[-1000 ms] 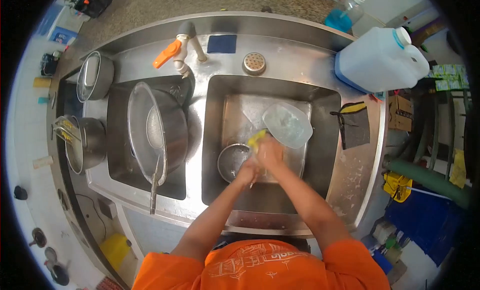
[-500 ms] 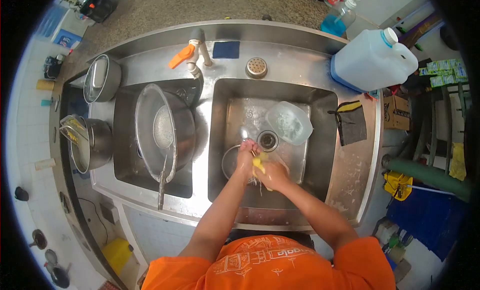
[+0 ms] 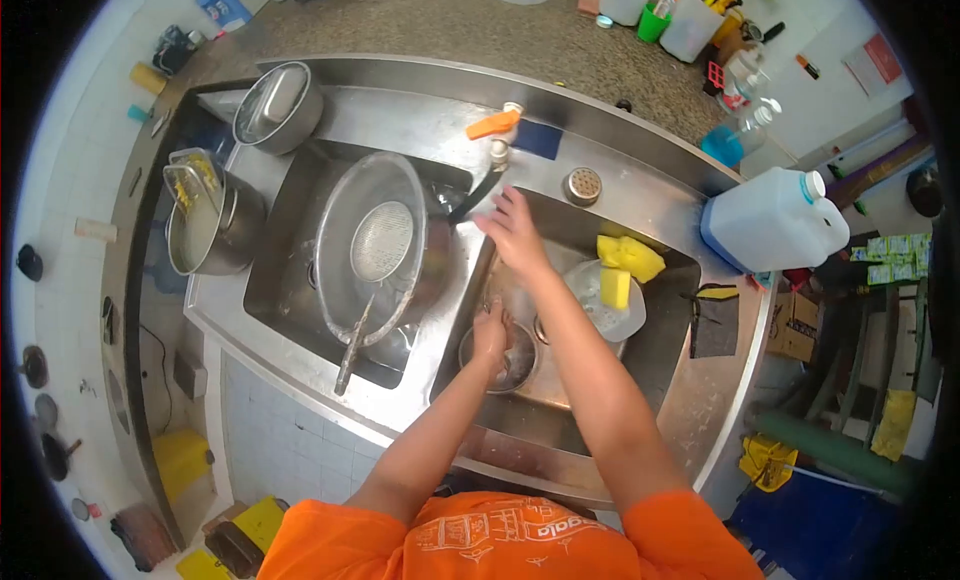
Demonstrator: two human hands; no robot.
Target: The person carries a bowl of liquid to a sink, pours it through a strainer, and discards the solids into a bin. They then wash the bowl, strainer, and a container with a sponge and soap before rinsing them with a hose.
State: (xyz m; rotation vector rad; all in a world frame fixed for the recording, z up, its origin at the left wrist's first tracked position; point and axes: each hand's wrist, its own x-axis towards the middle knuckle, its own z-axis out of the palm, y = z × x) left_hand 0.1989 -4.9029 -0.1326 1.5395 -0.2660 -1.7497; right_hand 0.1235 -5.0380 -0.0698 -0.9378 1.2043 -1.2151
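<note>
Over the sink (image 3: 400,115), the right hand (image 3: 512,232) is reaching just below the tap (image 3: 497,142), grip released, the left hand (image 3: 490,332) touching a bowl (image 3: 515,365), grip unclear.

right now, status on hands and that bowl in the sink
Left hand on small steel bowl in right basin. Right hand open, at tap spout. Yellow sponge on clear container, nothing blocking.

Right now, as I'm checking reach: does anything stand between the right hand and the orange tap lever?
Nothing visible does. The right hand is open beside the dark spout, with only bare sink rim between it and the orange tap lever.
</note>
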